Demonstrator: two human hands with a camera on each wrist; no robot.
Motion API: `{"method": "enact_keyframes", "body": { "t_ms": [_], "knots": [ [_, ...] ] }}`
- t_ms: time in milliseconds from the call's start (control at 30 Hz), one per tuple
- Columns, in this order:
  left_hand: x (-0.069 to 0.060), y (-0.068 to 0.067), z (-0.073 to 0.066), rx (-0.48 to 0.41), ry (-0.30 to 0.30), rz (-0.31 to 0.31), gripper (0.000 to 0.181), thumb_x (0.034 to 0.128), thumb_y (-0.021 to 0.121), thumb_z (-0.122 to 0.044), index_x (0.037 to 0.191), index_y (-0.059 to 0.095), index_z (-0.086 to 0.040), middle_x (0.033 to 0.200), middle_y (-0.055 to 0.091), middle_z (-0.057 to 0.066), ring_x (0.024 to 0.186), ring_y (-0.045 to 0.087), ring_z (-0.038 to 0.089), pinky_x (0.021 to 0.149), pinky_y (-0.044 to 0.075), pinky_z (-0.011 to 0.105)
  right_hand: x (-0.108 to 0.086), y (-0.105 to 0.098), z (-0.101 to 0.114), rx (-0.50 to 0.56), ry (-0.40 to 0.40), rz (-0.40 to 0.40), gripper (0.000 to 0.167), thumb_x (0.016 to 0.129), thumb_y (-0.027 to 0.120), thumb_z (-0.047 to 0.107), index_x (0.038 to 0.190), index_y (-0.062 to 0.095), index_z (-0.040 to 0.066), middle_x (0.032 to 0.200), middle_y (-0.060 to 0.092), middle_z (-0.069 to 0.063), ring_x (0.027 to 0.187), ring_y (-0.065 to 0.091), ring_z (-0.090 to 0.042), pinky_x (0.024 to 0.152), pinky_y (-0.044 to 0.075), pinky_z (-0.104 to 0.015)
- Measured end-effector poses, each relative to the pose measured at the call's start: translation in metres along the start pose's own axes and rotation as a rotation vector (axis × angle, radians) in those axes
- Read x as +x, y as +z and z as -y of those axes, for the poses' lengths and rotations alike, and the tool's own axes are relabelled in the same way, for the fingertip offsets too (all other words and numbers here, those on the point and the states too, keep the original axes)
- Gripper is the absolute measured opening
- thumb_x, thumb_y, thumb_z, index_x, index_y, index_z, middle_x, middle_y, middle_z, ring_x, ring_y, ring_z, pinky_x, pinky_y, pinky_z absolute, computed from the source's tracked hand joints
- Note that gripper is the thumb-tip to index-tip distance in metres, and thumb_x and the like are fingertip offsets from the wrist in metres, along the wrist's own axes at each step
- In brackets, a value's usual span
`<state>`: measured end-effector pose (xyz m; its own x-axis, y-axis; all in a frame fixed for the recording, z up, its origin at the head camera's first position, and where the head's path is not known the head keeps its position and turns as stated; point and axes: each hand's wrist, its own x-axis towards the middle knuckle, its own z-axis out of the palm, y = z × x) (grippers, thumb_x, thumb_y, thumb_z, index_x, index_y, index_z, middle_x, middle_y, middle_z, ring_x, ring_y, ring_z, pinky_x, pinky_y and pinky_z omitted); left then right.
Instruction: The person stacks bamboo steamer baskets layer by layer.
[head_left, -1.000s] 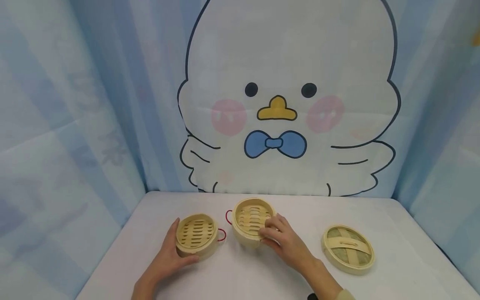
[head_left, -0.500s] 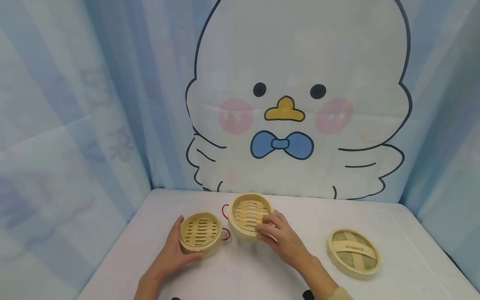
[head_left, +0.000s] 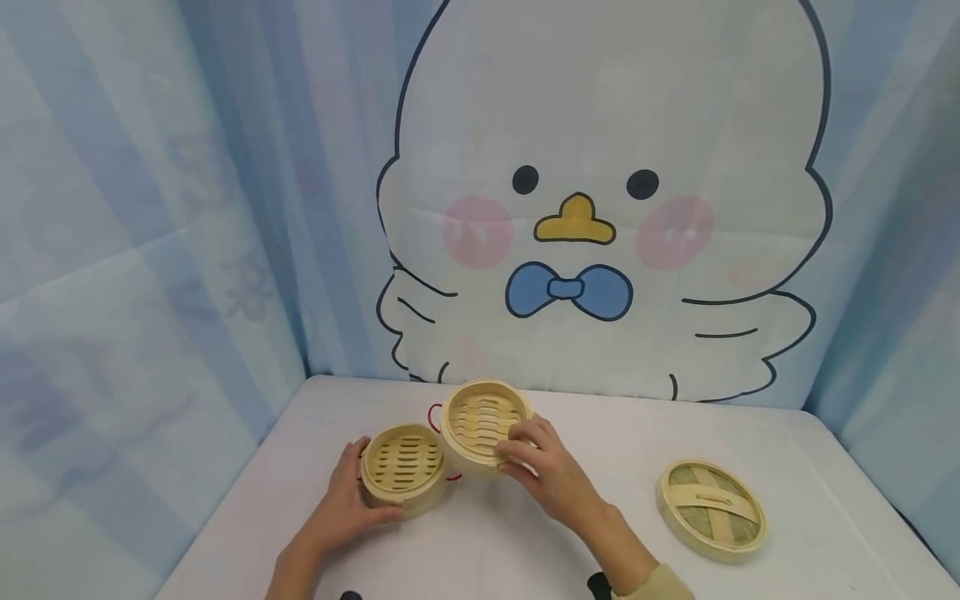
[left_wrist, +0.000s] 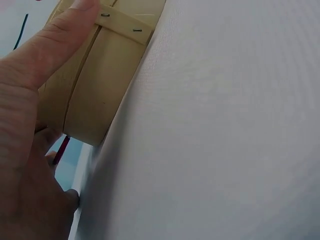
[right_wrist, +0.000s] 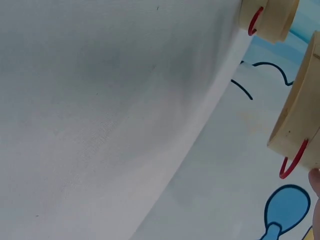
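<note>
Head view: right hand [head_left: 549, 468] grips the farther basket [head_left: 480, 423] by its right side.

My left hand [head_left: 341, 510] is round the left basket [head_left: 403, 467] on the table [head_left: 525, 542]; my right hand [head_left: 553, 477] holds the right basket [head_left: 482, 427] above the table, slightly farther back. The lid [head_left: 712, 510] lies well right of both, the curtain [head_left: 577, 354] behind.

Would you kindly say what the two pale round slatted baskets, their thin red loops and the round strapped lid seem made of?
Pale round slatted baskets: probably matt bamboo or thin wood; bent bands, stapled on the left one.
Thin red loops: perhaps cord or coated wire; smooth, curved.
Round strapped lid: likely matt bamboo; pale strips crossing a greenish panel.
</note>
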<state>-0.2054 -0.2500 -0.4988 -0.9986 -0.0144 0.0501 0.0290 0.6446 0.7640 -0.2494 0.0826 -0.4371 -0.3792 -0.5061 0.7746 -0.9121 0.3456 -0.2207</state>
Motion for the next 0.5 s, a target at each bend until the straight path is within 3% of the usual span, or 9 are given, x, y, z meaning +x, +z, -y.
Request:
{"method": "enact_keyframes", "body": {
  "t_ms": [267, 500],
  "knots": [
    [0.002, -0.006, 0.002, -0.050, 0.053, 0.005, 0.122, 0.0665, 0.096, -0.039, 0.155, 0.022, 0.000, 0.157, 0.030, 0.023, 0.144, 0.029, 0.038, 0.109, 0.038, 0.053, 0.002, 0.010, 0.001, 0.010, 0.015, 0.004, 0.032, 0.077, 0.084, 0.003, 0.102, 0.071, 0.016, 0.107, 0.058, 0.003, 0.101, 0.053, -0.021, 0.100, 0.045, -0.058],
    [0.003, -0.010, 0.003, -0.069, 0.087, 0.021, 0.117, 0.0671, 0.096, -0.038, 0.154, 0.026, -0.002, 0.156, 0.035, 0.020, 0.142, 0.034, 0.036, 0.107, 0.039, 0.052, 0.006, 0.020, 0.005, 0.029, 0.025, 0.014, 0.030, 0.077, 0.084, 0.004, 0.101, 0.071, 0.016, 0.107, 0.058, 0.002, 0.102, 0.053, -0.020, 0.100, 0.045, -0.057]
  ]
}}
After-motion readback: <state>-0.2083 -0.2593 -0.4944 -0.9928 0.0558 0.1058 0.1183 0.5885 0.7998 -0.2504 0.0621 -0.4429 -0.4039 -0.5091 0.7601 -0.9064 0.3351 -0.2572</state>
